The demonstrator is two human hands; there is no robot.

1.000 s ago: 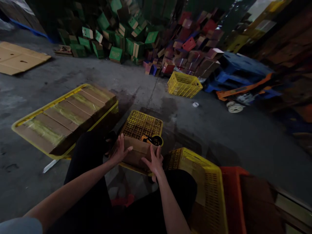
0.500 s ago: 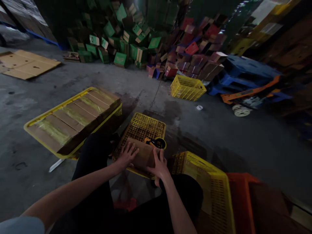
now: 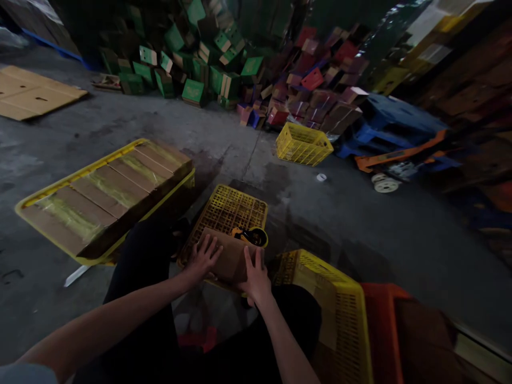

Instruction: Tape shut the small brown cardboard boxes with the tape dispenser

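The surface is an upturned yellow plastic crate, its base a grimy square lattice with rounded corners. Across its near end lies a brown cardboard box, oblong, matte and plain, with straight edges. The left hand rests on the box's left part, fingers spread wide; the right hand lies over its right end, fingers also spread. Just beyond the box sits a black and yellow tape dispenser, rounded at one end. To the left, a larger yellow crate holds a row of cardboard boxes banded with shiny, yellowish tape.
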